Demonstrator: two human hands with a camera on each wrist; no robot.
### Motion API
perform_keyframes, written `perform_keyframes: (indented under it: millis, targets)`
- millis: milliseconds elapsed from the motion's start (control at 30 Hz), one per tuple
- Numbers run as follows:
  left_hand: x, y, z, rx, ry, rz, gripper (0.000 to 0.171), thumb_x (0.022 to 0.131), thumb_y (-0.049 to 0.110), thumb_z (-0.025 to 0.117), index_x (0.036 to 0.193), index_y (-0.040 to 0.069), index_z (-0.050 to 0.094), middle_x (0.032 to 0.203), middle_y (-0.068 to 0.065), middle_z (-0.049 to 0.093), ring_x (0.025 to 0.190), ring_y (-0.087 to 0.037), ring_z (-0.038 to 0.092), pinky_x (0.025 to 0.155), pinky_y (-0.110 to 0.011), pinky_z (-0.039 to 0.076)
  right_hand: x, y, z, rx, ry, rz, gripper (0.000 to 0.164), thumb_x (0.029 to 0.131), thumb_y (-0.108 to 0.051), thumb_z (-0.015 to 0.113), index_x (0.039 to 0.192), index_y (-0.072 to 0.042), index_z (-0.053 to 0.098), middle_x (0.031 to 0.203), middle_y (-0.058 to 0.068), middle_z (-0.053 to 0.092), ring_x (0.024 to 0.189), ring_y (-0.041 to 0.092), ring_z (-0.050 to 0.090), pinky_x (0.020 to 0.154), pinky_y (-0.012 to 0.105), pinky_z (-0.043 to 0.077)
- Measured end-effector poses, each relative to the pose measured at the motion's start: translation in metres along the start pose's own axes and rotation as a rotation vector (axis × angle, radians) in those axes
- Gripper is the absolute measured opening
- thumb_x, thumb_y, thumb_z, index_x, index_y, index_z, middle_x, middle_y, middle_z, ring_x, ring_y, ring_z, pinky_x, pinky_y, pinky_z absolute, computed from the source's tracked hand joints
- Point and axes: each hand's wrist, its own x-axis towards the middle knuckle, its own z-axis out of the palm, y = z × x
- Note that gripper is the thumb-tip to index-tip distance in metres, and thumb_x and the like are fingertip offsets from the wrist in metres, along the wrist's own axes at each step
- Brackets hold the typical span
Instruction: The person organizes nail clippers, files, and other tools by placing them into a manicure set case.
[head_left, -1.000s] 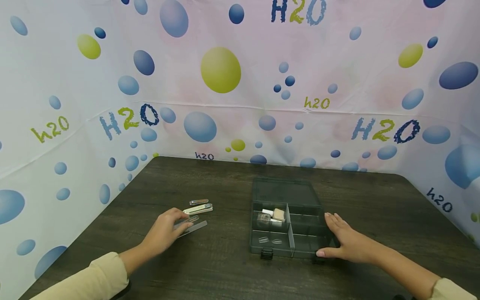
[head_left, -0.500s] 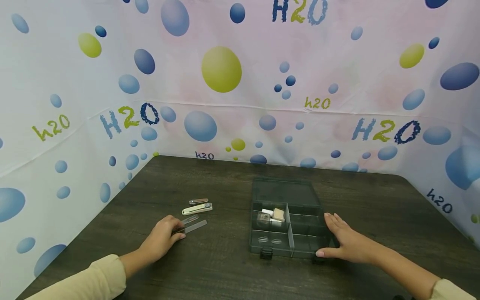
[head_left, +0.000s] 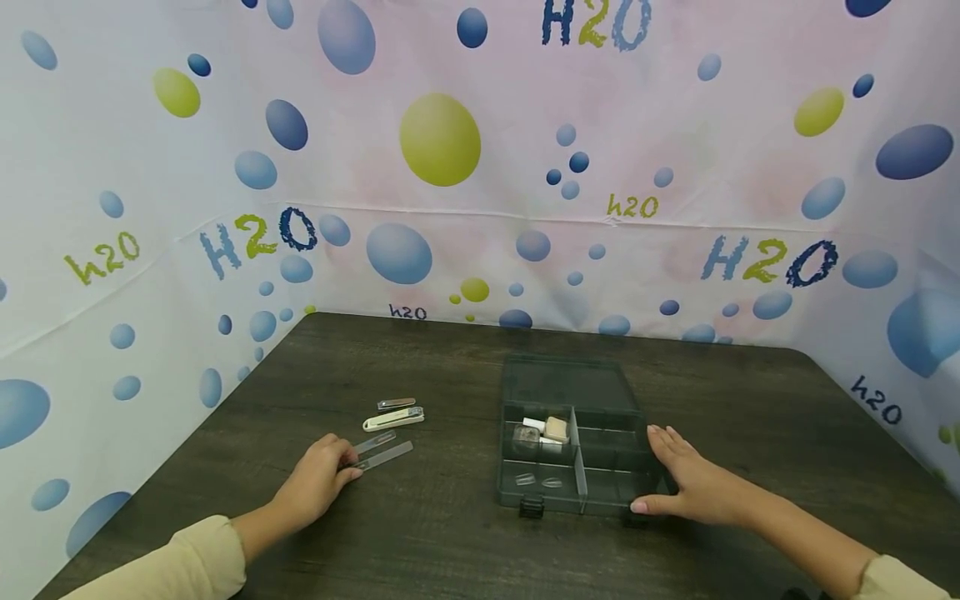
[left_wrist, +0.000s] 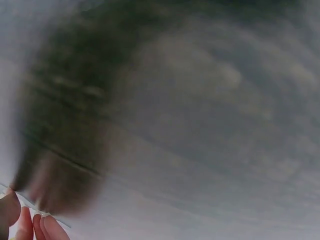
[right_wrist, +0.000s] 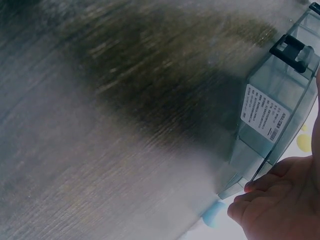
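My left hand (head_left: 315,482) is low at the left of the table, thumb and fingertips pinching the near end of a clear, flat nail file (head_left: 392,454). A shorter clear strip (head_left: 377,441) lies just behind it, its near end by my fingers. In the left wrist view, the fingertips (left_wrist: 52,229) meet a thin edge. My right hand (head_left: 697,483) rests with straight fingers along the right side of an open, dark translucent organizer box (head_left: 618,507), thumb at its front corner. The right wrist view shows the box's side with a white label (right_wrist: 264,112).
Behind the files lie a cream nail clipper (head_left: 393,418) and a smaller clipper (head_left: 396,404). Nail polish bottles (head_left: 555,429) sit in the box's back left compartment, clear nail tips (head_left: 552,482) in the front left. The lid (head_left: 570,383) lies folded back.
My left hand has drawn back from over the clear strips to their near ends, toward me and left, and its fingers have closed. The right hand and box stay put.
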Motion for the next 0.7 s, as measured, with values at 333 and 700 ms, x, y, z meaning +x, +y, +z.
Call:
perform_keyframes:
  millis: [333,700]
  targets:
    - [0.0011,0.0017,0.0006,-0.013,-0.012,-0.01,0.011,0.077,0.002,0.071,0.08,0.003,0.06,0.075,-0.003,0.056,0.068,-0.011,0.051,0.058,-0.024,0.045,-0.0005,-0.0003,-0.0005,0.003,-0.001,-0.006,0.105,0.08,-0.047,0.068,0.143,0.014,0.01,0.147,0.037,0.007,0.133,0.058,0.004,0.098,0.073,0.011]
    - [0.0026,0.0031,0.0012,0.005,0.026,0.059,0.006,0.077,0.001,0.069,0.079,0.003,0.064,0.077,-0.004,0.058,0.072,-0.015,0.055,0.064,-0.029,0.05,-0.0009,0.0,0.0005,-0.005,0.004,0.005,0.105,0.079,-0.049,0.067,0.144,0.012,0.01,0.148,0.036,0.007,0.134,0.056,0.005,0.098,0.073,0.014]
